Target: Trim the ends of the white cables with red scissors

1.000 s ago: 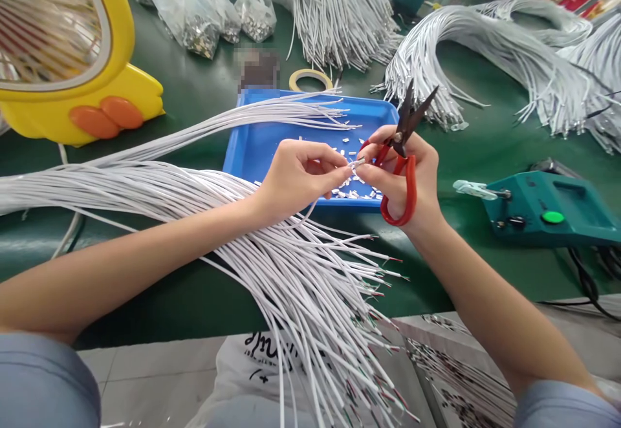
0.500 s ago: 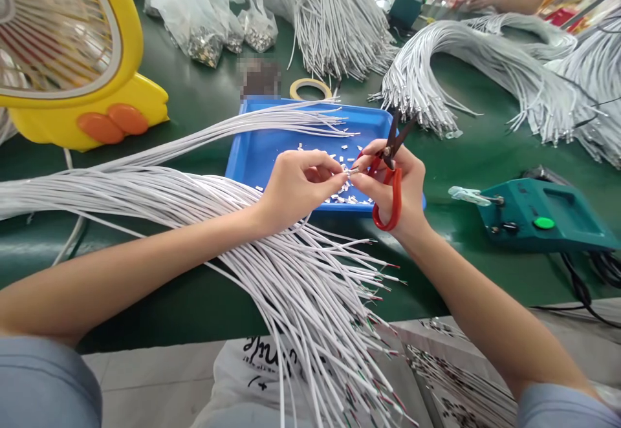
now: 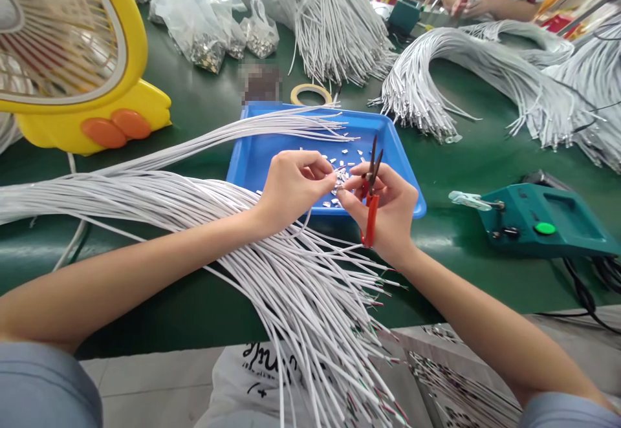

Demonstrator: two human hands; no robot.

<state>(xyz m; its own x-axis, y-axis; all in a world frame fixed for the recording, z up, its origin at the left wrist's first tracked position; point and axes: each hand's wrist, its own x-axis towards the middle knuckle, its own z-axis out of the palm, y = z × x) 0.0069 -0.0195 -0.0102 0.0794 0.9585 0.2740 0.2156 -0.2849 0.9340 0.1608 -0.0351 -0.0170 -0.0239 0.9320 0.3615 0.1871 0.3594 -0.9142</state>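
My left hand point(image 3: 299, 189) pinches the end of a white cable between thumb and forefinger, over a blue tray point(image 3: 414, 203). Its tip, with thin wires, shows just past my fingertips. My right hand point(image 3: 388, 205) holds red-handled scissors point(image 3: 371, 211) in the palm, their dark blades pointing up and away. The thumb and forefinger of that hand are close to the cable tip; whether they touch it I cannot tell. Small white offcuts point(image 3: 334, 202) lie in the tray below. Under my left forearm spreads a thick bundle of white cables point(image 3: 291, 273), many with coloured wire ends.
A yellow fan point(image 3: 136, 105) stands at left, and a green machine point(image 3: 538, 218) with a button at right. Behind are a tape roll point(image 3: 311, 95), bags of small metal parts point(image 3: 206, 50) and more cable bundles point(image 3: 436, 59). Across the table, another person's hands point(image 3: 470, 4) are at work.
My right hand has drawn slightly left and down, and the scissors have turned so their blades point more upright. My fingertips have parted a little at the cable tip.
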